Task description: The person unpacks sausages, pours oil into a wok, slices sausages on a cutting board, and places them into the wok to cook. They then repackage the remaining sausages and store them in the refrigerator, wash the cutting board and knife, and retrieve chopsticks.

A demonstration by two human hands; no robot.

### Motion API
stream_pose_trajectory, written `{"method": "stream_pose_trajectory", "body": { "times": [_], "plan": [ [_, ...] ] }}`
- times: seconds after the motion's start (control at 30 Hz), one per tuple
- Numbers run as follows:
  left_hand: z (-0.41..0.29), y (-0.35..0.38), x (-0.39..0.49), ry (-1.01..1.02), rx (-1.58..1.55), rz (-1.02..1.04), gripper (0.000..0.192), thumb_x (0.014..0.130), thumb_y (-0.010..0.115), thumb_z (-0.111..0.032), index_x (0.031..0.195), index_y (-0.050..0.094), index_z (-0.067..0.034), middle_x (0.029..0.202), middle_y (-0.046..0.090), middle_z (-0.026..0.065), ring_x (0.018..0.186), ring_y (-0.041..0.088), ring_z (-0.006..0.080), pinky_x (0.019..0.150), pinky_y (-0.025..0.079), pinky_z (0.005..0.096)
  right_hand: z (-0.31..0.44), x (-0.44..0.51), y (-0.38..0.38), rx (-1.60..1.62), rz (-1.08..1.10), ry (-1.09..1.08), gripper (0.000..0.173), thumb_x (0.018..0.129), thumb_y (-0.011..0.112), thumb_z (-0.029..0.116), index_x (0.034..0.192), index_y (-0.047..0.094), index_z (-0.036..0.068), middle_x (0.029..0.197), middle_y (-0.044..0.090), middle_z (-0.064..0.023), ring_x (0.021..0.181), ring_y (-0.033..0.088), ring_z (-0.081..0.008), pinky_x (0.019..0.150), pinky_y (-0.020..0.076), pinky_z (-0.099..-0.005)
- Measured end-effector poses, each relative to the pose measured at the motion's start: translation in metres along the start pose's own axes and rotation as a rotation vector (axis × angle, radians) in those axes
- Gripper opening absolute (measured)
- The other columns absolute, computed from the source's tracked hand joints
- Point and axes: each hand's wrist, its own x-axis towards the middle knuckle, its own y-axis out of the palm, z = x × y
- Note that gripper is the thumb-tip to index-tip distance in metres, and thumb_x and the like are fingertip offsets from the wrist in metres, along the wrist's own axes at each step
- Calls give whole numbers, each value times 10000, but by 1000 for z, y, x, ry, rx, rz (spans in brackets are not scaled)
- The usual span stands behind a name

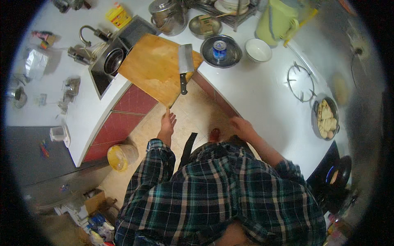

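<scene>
My left hand (168,122) is raised just below the near corner of a wooden cutting board (147,64), its fingers apart; whether the thumb touches the corner I cannot tell. A cleaver (186,59) with a black handle lies on the board's right side, the handle pointing towards me and reaching past the board's edge. The board spans the corner between sink and right counter. My right hand (242,127) is at the edge of the right counter, fingers bent and blurred, with no object visible in it. A blue can (219,50) stands in a dark round pan (207,58) beyond the board.
Left of the board is a sink (100,81) holding a metal pot (114,61). A white bowl (258,50), a yellow-green pitcher (275,23) and a steel pot (168,18) stand at the back. On the right are a burner grate (300,81) and a pan of food (326,120). A bucket (123,156) is on the floor.
</scene>
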Motion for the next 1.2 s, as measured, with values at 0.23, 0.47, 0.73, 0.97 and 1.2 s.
{"method": "stream_pose_trajectory", "body": {
  "times": [0.23, 0.47, 0.73, 0.97, 1.2],
  "plan": [
    [-39, 12, 19, -69, -237, 67, 652, 906, 419, -605, 1358, 371, -137, 1337, 433, 52, 1153, 453, 200, 1001, 342, 356, 118, 178, 7, -1, 8, -200, 422, 812, 629, 224, 1188, 506, 80, 1120, 538, -201, 996, 560, -361, 845, 462, -427],
    [-67, 29, 3, -97, -177, 29, 724, 869, 456, -641, 1380, 365, -137, 1332, 472, 52, 1168, 467, 205, 962, 384, 375, 141, 249, 22, -339, -122, -228, 682, 707, 709, 442, 1252, 455, 121, 1148, 440, -221, 1040, 487, -419, 818, 421, -532],
    [-114, 24, -30, -105, 6, -112, 725, 841, 563, -564, 1346, 404, -69, 1262, 527, 90, 1143, 503, 211, 928, 423, 384, 144, 265, 3, 9, 113, -218, 354, 663, 597, 67, 986, 453, 75, 1028, 431, -225, 963, 469, -408, 800, 420, -477],
    [-180, -3, -43, 25, -176, 160, 551, 894, 585, -339, 1289, 440, 18, 1184, 576, 110, 1045, 577, 230, 913, 461, 346, 181, 288, -40, 318, 176, -266, 347, 663, 589, 13, 997, 527, 80, 986, 541, -134, 979, 518, -286, 880, 411, -392],
    [-242, -49, -53, 130, -392, 180, 378, 863, 577, -250, 1114, 543, 30, 932, 623, 115, 773, 612, 195, 559, 485, 310, 291, 307, -50, 383, 75, -204, 309, 744, 470, -63, 1024, 506, 64, 908, 475, -10, 860, 480, -114, 822, 399, -250]
  ]
}}
